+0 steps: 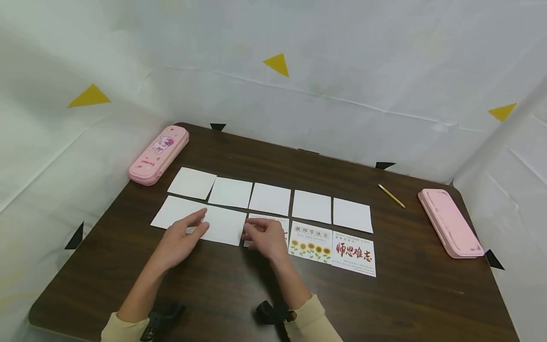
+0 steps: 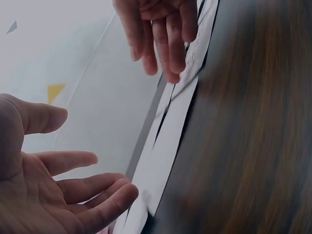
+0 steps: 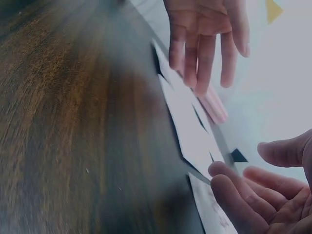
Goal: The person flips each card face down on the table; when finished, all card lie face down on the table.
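Observation:
My left hand [image 1: 183, 237] hovers over the left end of the front row of cards, thumb and fingers apart with nothing between them. Under and beside it lie two blank white cards [image 1: 228, 227]. The right hand [image 1: 268, 236] is over a printed card [image 1: 282, 223], hiding much of it; its fingers are loosely bent and hold nothing in the right wrist view. To its right lie a sunflower card [image 1: 310, 241] and a card with large red characters [image 1: 353, 252]. Behind them runs a row of several blank white cards [image 1: 270, 198].
A pink pencil case [image 1: 159, 154] with a rabbit print lies at the table's back left corner. Another pink case [image 1: 450, 223] is at the right, with a yellow pencil [image 1: 391, 195] beside it. White sheeting [image 1: 342, 71] surrounds the dark wooden table [image 1: 410, 294].

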